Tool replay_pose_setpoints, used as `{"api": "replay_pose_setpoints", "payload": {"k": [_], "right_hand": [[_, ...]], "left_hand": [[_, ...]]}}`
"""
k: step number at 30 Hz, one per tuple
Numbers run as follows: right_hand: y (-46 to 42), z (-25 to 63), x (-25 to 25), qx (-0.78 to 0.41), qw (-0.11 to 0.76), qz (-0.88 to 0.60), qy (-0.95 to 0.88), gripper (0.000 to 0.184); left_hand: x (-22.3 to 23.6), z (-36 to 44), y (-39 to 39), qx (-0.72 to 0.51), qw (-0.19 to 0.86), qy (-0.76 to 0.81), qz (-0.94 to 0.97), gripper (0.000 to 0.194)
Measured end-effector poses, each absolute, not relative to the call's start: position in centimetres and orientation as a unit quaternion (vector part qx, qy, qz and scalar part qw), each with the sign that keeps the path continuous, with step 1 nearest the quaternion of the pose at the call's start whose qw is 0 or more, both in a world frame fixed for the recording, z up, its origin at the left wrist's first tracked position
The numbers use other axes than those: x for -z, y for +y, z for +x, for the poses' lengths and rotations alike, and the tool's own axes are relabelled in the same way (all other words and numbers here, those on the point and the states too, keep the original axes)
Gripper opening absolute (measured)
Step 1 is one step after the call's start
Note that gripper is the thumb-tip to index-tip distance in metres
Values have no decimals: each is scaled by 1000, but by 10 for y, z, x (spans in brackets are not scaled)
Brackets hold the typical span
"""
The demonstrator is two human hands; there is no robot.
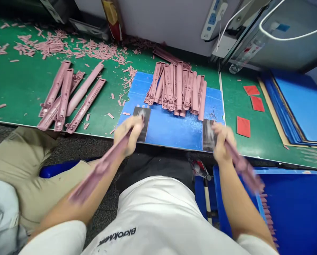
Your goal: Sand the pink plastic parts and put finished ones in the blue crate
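Observation:
My left hand [128,134] is closed around one end of a long pink plastic part [98,173], which slants back over my forearm. Under its fingertips, at the edge of a blue mat [171,129], lies a dark rectangular sheet [145,129] with pale scuffs. My right hand [223,141] grips a second long pink plastic part [242,164], blurred by motion and pointing down to the right. Beside that hand is another dark scuffed sheet [207,136]. Whether either part touches its sheet, I cannot tell. Beyond both hands, a pile of similar pink parts [178,85] rests on the mat.
More long pink parts [65,95] lie on the green table [15,81] at left, with small pink scraps [52,44] behind. Red squares [243,126] and stacked blue sheets [301,102] are at right. A blue bin [293,209] stands below. Another person's leg [17,159] is at left.

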State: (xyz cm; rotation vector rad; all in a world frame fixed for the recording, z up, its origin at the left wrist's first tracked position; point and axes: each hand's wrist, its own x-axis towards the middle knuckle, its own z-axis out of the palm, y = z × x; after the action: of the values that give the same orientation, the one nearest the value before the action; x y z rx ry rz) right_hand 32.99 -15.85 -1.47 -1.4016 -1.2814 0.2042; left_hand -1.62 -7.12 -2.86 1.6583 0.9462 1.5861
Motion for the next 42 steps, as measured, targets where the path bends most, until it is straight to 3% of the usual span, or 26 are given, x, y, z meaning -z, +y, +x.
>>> {"api": "replay_pose_setpoints", "payload": {"k": [4, 8, 12, 17, 19, 22, 25, 29, 31, 36, 39, 42], "right_hand": [[-219, 324, 18, -123, 656, -561, -490, 49], [-121, 349, 7, -209, 610, -615, -454, 58], [-78, 350, 5, -85, 671, -568, -469, 54], [-216, 321, 27, -55, 528, -613, -585, 26], [-241, 319, 23, -72, 553, -581, -592, 25], [-194, 326, -4, 56, 588, -521, -616, 35], [-85, 322, -39, 136, 469, -525, -697, 43], [39, 280, -67, 109, 68, -616, -777, 54], [73, 262, -68, 112, -51, -601, -790, 54], [97, 253, -70, 117, -120, -576, -800, 52], [89, 225, -85, 145, -52, -572, -806, 52], [73, 148, -90, 52, -23, -541, -839, 46]], "left_hand": [[20, -41, -104, -611, 420, 344, 576, 62], [11, -9, -16, -570, 462, 402, 548, 69], [22, 2, 5, -596, 366, 381, 605, 65], [49, -57, -112, -515, 252, 328, 751, 20], [47, -75, -124, -507, 216, 334, 765, 22], [29, -70, -70, -480, 124, 330, 803, 40], [5, -20, 22, -394, 67, 346, 849, 48], [-20, 54, 111, -198, 26, 396, 896, 53], [-22, 71, 134, -119, 33, 420, 899, 56], [-17, 28, 127, -142, 59, 411, 898, 64], [-16, -58, 86, -210, 51, 462, 860, 60], [-12, -156, 37, -252, 26, 637, 728, 49]]}}
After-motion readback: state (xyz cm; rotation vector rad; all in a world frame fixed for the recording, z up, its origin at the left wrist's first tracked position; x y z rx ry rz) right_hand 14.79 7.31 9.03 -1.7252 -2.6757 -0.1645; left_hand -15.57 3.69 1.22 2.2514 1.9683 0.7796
